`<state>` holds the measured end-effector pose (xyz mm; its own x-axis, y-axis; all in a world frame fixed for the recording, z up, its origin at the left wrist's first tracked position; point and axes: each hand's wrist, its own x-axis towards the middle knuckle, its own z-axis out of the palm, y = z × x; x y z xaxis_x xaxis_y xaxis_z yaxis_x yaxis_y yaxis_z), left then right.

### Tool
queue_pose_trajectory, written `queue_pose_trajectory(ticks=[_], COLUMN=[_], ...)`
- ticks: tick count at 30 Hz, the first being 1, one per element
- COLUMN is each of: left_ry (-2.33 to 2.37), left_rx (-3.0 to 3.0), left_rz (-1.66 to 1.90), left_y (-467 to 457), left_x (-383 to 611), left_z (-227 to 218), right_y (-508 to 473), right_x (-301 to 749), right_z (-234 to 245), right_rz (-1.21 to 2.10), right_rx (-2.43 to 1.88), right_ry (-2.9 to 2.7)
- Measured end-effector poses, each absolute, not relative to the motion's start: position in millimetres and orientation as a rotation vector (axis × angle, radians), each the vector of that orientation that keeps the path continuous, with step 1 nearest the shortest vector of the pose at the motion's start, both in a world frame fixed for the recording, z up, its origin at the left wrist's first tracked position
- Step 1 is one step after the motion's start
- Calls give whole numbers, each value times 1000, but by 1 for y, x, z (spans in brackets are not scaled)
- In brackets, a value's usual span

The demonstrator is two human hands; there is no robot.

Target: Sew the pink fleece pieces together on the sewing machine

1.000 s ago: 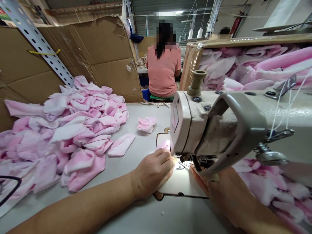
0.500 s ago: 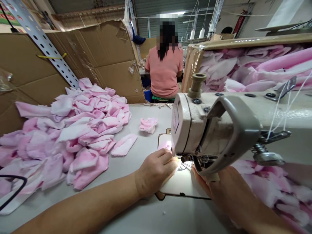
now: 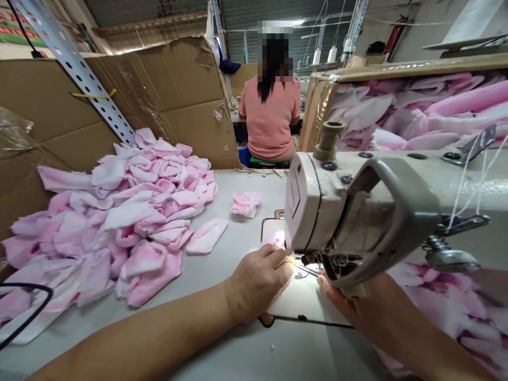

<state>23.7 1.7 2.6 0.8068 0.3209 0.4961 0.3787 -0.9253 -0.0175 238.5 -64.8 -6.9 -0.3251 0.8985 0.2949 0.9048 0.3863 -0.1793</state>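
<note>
My left hand (image 3: 260, 283) is closed, pinching a small piece of pink and white fabric (image 3: 273, 238) on the bed plate, just left of the needle area. Most of that fabric is hidden under the fingers and the machine head. My right hand (image 3: 353, 304) reaches in from the right, partly behind the guard of the sewing machine (image 3: 309, 201). Its fingers close on slim metal tweezers (image 3: 308, 270), whose tips point left at the fabric by my left fingertips. The machine's lamp lights this spot brightly.
A large heap of pink and white fabric pieces (image 3: 138, 211) covers the table's left side. Two loose pieces, one flat (image 3: 207, 236) and one crumpled (image 3: 245, 204), lie beside it. More fabric (image 3: 440, 312) lies right of the machine. Cardboard (image 3: 190, 106) stands behind; a person (image 3: 272, 116) sits beyond.
The view has shifted slightly, so everything appears a little further right. The tweezers' tips look closer together and nearer the fabric at my left fingers. Both hands otherwise keep their places.
</note>
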Motion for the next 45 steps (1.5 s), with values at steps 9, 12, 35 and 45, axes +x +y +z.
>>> queue_pose_trajectory(ticks=[9,12,35,45], left_ry=[-628,-637,-645,-643], left_rx=[-2957,-2934,-2849,-3098], left_rz=[-666,-682,-477,-646], left_y=[1,0,-5,3], left_x=[19,20,33,15], left_z=[4,4,3,20], right_y=[-67,-67,-52,-66], right_x=[236,234,226,251], right_z=[-17,-17,1,-12], right_rz=[-27,-55,-210,-130], right_rx=[-1592,-1590,-1484,-1536], right_ry=[-2246,-2219,-2242,-2335])
